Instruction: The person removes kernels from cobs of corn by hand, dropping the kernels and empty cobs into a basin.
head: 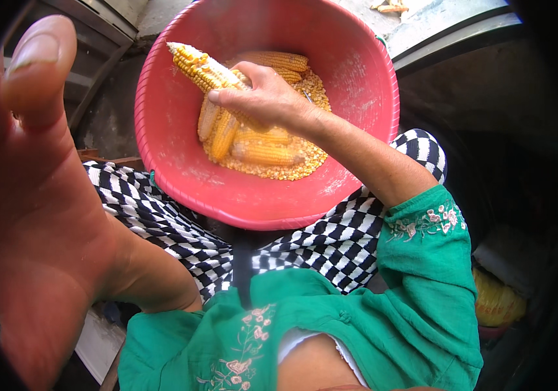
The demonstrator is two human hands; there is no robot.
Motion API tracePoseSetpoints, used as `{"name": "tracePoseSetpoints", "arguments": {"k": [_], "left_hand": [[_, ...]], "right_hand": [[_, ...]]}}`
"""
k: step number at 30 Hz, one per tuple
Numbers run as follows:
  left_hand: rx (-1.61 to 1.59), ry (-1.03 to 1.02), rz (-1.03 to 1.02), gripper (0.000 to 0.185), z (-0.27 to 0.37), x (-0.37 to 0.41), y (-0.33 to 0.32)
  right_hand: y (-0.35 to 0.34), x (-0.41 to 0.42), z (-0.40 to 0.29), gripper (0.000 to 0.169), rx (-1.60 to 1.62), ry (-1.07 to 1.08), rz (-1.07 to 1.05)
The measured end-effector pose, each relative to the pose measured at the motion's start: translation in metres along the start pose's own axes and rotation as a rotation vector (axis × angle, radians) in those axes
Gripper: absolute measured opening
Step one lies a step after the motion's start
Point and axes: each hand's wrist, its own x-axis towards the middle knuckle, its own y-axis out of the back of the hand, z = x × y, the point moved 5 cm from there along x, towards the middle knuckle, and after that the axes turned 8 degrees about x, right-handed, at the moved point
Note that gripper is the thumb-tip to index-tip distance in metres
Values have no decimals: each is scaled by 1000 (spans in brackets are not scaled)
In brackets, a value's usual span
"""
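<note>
My right hand grips a partly shelled ear of corn above a red plastic tub. White cob shows along its upper side, while yellow kernels still cover the rest. Very near the camera, my left hand is raised at the left edge, thumb extended and bare palm turned into view. Its other fingertips run out of the picture. Inside the tub, several ears of corn lie on a layer of loose kernels. A thin metal piece pokes out beside my right wrist, mostly hidden.
The tub rests between my knees, against black-and-white checked trousers. Metal frames stand at the left and upper right. Bits of husk or cob lie on the ground beyond. A yellow bag sits in shadow at right.
</note>
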Motion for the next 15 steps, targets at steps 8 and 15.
{"name": "tracePoseSetpoints", "arguments": {"k": [8, 15], "left_hand": [[23, 1, -91, 66, 2, 4, -4], [38, -4, -209, 66, 8, 12, -5]], "right_hand": [[-1, -3, -3, 55, 36, 4, -2], [1, 0, -1, 55, 48, 56, 10]]}}
